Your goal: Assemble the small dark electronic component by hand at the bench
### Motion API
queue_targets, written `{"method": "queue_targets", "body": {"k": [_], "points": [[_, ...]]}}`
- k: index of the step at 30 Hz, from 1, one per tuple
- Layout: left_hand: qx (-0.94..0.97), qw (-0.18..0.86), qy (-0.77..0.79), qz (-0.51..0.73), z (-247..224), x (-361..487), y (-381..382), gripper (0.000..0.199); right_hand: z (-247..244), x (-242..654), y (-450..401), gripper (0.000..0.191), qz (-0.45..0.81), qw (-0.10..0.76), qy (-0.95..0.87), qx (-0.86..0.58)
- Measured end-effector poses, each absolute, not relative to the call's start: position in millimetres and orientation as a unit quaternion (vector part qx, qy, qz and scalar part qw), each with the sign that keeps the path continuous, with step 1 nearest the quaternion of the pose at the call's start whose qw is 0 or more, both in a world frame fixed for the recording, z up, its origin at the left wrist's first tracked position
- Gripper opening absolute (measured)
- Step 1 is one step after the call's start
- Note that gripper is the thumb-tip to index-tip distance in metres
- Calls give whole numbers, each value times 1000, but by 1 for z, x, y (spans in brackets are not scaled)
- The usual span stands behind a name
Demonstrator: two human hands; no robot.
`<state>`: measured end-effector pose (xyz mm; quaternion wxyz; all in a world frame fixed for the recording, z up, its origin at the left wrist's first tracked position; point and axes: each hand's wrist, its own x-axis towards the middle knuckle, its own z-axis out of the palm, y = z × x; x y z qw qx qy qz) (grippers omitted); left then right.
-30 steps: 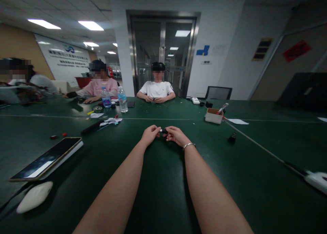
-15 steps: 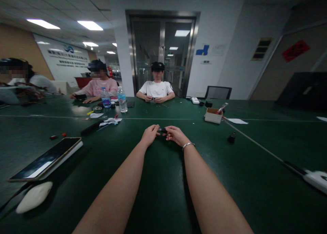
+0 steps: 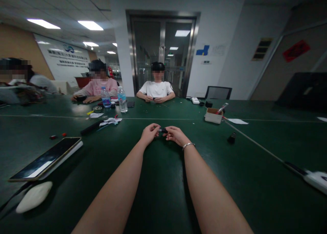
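Observation:
My left hand (image 3: 150, 133) and my right hand (image 3: 175, 134) meet over the middle of the green table (image 3: 163, 193). Between their fingertips is a small dark object (image 3: 162, 130) with a lighter, greyish end on the left. My left fingers pinch that lighter end, while my right fingers close on the dark end. The object is too small to name, and the fingers partly cover it. A silver bracelet (image 3: 188, 145) circles my right wrist.
A phone on a white block (image 3: 48, 159) and a white rounded object (image 3: 34, 197) lie left. Bottles (image 3: 122, 99) and papers (image 3: 111, 121) stand farther back. To the right are a small box (image 3: 213, 116), a black piece (image 3: 231, 138) and a cable (image 3: 255, 143). People sit across.
My left hand has shifted very slightly left, and a little more of the small object shows between my fingers. My right hand is nearly still.

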<state>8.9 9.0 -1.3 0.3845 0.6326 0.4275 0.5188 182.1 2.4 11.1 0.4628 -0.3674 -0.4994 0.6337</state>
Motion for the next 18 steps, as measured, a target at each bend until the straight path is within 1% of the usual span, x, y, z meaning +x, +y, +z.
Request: {"method": "queue_targets", "body": {"k": [7,12,18], "points": [[632,401,432,503,-1,9,8,32,10,182,3,8,632,474,-492,-365],[630,404,441,496,-1,8,9,33,10,182,3,7,631,477,-489,-367],[640,383,465,477,-1,7,11,38,10,183,3,7,633,473,-492,-366]]}}
